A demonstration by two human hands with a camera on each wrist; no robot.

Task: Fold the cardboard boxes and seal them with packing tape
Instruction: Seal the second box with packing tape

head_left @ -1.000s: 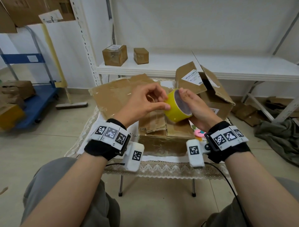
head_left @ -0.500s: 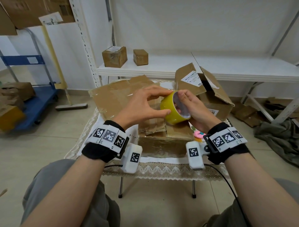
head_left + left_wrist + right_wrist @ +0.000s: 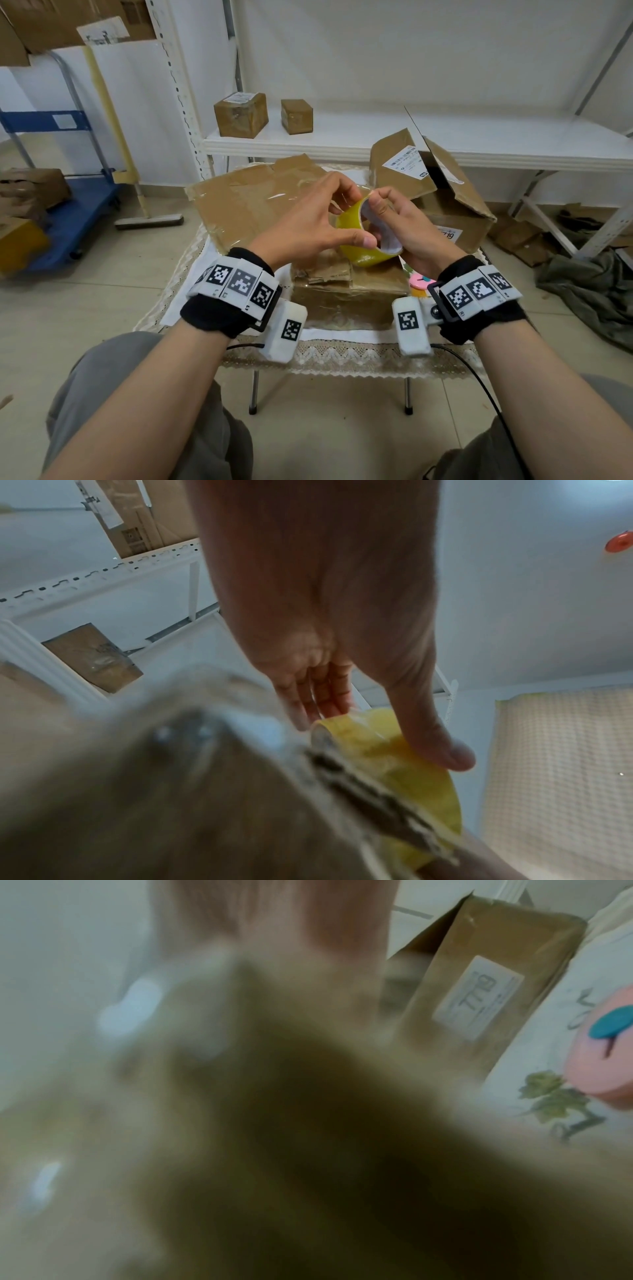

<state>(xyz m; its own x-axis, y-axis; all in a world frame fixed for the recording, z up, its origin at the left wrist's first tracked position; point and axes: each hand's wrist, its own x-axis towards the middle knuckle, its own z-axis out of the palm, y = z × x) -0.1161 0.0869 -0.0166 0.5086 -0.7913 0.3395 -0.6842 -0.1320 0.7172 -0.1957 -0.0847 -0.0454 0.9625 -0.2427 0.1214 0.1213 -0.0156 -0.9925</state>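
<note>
Both hands clamped on yellow tape roll (image 3: 363, 240): right hand (image 3: 407, 228) through core, left hand (image 3: 308, 226) pinching outer surface above taped box (image 3: 346, 291).

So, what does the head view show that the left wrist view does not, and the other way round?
Only the head view shows the right hand gripping the tape roll, the open box with a label, and the flattened cardboard on the table.

Only the left wrist view shows, from below, the thumb pressed on the roll's yellow outer face, and an orange disc high on the wall.

Both show the left hand on the roll and a small taped box on the white shelf.
</note>
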